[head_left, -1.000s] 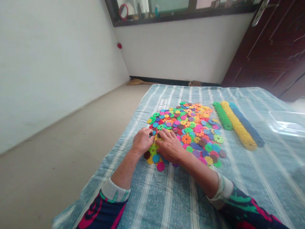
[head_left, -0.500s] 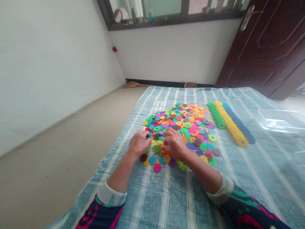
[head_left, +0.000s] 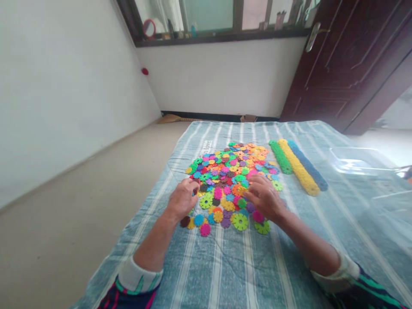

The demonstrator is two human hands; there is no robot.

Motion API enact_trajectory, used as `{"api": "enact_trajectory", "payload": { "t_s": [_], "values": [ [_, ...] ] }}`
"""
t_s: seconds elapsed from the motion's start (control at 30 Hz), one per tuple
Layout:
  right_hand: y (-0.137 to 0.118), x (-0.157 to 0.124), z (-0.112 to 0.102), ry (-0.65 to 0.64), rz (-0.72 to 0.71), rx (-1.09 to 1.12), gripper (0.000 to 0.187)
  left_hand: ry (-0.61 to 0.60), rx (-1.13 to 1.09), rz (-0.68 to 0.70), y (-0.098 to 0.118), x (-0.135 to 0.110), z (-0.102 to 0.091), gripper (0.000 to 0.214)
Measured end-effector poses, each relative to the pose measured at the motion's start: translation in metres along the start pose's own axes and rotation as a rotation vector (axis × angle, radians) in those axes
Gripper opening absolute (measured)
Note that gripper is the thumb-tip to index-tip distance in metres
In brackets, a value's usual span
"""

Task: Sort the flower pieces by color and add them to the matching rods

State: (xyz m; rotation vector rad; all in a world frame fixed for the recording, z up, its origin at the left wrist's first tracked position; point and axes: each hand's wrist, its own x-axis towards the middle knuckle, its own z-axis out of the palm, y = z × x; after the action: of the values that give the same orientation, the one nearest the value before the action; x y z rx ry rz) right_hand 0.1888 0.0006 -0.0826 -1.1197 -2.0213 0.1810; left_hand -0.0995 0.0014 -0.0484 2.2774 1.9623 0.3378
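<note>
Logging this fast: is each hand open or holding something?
Left hand: curled by the discs; can't tell if holding any.
Right hand: half-curled over discs; can't tell.

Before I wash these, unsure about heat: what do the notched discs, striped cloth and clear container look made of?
Notched discs: probably matte plastic, evenly coloured with slotted edges. Striped cloth: apparently dull fabric, softly creased; fibre unclear. Clear container: likely glossy plastic, see-through with bright reflections; glass possible.
</note>
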Motion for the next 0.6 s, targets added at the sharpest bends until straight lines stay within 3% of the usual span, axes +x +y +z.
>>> {"api": "enact_trajectory", "payload": {
  "t_s": [0.2,0.3,0.47,0.6],
  "values": [
    [0.025,0.004,-0.035,-0.015,0.029,-0.042,0.017,-0.011,0.083,0.080,-0.008,0.008,0.004,0.024],
    [0.045,0.014,-0.074,-0.097,0.111,-0.126,0.014,-0.004,0.101,0.122,-0.018,0.016,0.008,0.029],
    [0.081,0.012,-0.146,-0.225,0.387,-0.335,0.009,-0.038,0.194,0.146,-0.024,0.020,0.010,0.032],
    [0.099,0.002,-0.172,-0.317,0.492,-0.403,0.010,-0.068,0.239,0.178,-0.022,0.020,0.007,0.035]
  ]
}}
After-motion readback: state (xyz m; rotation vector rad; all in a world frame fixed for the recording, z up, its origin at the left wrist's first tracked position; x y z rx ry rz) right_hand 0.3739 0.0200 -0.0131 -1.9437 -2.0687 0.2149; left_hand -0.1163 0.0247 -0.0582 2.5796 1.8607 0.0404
